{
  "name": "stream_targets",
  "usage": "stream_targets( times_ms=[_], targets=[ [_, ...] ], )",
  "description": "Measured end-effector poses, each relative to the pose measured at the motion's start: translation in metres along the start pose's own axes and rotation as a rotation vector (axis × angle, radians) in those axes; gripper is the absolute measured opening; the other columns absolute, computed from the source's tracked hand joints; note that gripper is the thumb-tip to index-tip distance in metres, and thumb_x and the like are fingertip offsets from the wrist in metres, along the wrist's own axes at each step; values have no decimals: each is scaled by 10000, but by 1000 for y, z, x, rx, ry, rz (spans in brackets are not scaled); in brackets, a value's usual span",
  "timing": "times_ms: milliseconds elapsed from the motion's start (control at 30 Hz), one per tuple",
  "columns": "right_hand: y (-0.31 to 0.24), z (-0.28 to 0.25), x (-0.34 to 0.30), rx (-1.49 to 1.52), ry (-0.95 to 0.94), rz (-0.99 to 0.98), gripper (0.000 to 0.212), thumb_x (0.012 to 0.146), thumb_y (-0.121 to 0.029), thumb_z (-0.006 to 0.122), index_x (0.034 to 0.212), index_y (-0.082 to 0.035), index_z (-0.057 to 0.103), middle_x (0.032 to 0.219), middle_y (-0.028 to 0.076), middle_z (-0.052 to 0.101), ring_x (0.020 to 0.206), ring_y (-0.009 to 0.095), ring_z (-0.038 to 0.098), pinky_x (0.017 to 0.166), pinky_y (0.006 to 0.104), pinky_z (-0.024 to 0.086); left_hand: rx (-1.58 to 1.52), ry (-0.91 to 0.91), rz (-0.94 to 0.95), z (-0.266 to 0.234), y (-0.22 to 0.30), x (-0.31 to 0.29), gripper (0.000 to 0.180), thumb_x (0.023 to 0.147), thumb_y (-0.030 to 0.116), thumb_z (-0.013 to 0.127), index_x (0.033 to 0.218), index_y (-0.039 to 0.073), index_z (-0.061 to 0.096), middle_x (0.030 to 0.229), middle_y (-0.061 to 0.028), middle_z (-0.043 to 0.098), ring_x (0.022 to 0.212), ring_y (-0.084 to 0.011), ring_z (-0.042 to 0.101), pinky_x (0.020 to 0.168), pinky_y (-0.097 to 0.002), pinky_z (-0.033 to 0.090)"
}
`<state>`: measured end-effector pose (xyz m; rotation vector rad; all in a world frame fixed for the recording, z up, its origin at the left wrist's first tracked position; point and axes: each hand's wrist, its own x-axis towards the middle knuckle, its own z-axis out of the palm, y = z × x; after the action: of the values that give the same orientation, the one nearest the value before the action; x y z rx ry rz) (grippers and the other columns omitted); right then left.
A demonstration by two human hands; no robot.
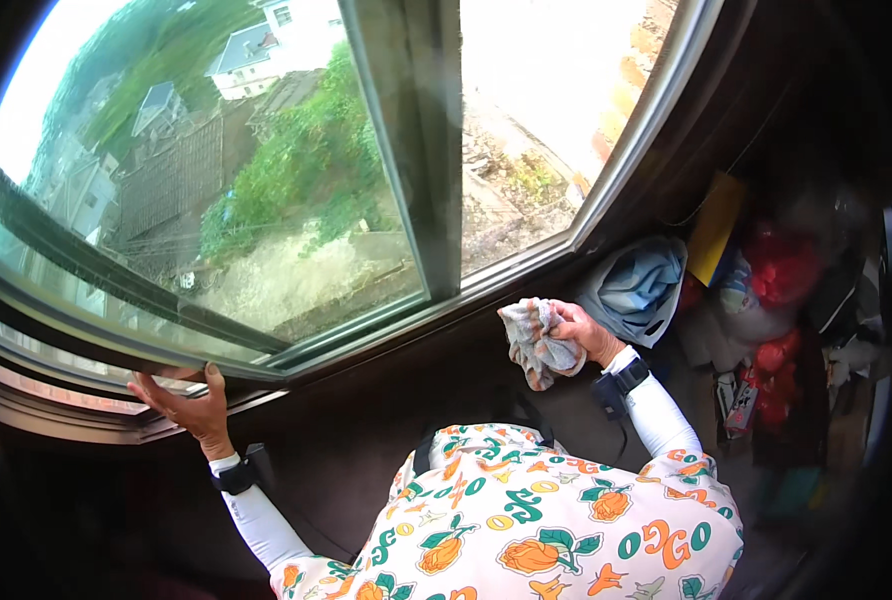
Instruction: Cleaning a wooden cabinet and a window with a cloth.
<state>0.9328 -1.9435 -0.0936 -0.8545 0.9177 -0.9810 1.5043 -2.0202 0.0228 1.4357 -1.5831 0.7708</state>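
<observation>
A bunched grey cloth [541,342] with faint orange patches is gripped in my right hand [588,335], held a little away from the window sill. Over at the left, my left hand [188,405] has its fingers spread and its thumb up against the lower frame of a tilted window sash [166,350]; it holds nothing. Tinted glass [296,200] fills the left part of the window, with a dark upright frame bar [411,150] beside it. To the right of that bar the view outside is brighter.
A pale blue-and-white plastic bag [641,290] sits just beyond my right hand. Farther right are a yellow board [716,228], red plastic bags [781,268] and other clutter in shadow. The metal window track [516,270] runs along the sill. Houses and greenery show outside.
</observation>
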Motion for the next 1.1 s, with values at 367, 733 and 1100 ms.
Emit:
stream_targets(
  times_ms=[367, 733, 1100],
  targets=[
    [-18, -49, -75, 63, 399, -284, 514, 801, -143, 580, 1282, 15, 492, 1170, 87, 612, 1069, 180, 599, 992, 316, 445, 158, -74, -240, -54, -131, -3, 691, 906, 278, 663, 1439, -10, 332, 1359, -233, 498, 1143, -346, 567, 958, -400, 457],
    [-27, -29, -60, 136, 355, -335, 518, 839, -176, 644, 1293, 10, 477, 1180, 79, 603, 1077, 158, 587, 974, 299, 451, 183, -148, -552, -74, -240, -2, 741, 902, 413, 645, 1486, 110, 304, 1387, -133, 515, 1085, -273, 611, 869, -339, 509],
    [1, -1, -36, 219, 225, -240, 370, 851, -178, 721, 1135, -32, 534, 1080, 44, 596, 1024, 121, 564, 953, 304, 458, 616, -257, -502, -96, -307, 17, 798, 796, 587, 674, 1427, 169, 418, 1302, -140, 590, 1082, -357, 606, 881, -420, 463]
  ],
)
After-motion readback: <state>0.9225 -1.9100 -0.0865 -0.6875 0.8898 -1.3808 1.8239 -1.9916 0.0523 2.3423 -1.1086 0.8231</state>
